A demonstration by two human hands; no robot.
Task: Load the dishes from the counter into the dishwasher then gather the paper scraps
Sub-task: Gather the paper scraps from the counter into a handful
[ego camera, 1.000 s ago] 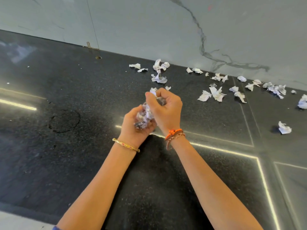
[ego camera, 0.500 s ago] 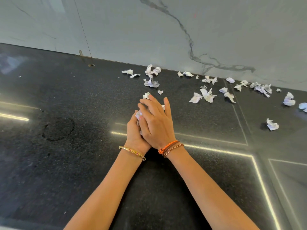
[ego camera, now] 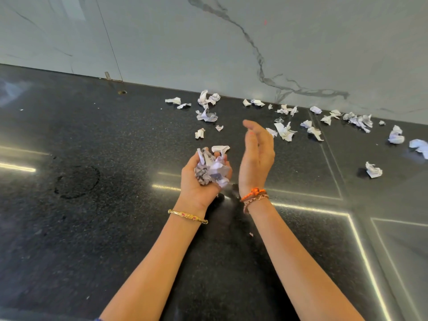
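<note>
- Black speckled counter (ego camera: 92, 228), glossy, light streaks reflected.
- Crumpled paper scraps (ego camera: 284, 130) scattered along far edge, near wall.
- One lone scrap (ego camera: 373, 170) lies apart, right side.

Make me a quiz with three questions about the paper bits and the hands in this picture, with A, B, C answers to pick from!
1. Where do most of the loose paper scraps lie?
A. along the back of the counter by the wall
B. on the floor
C. in a bowl

2. What colour is the counter?
A. white
B. black
C. red

3. What is the left hand doing?
A. pointing at the wall
B. lying flat on the counter
C. cupping a crumpled wad of paper

Answers:
1. A, the scraps are strewn on the dark top close to the marble wall.
2. B, the surface is dark and speckled, with shiny reflections.
3. C, the fingers curl up around the wad, while the right hand is open and empty beside it.
</note>
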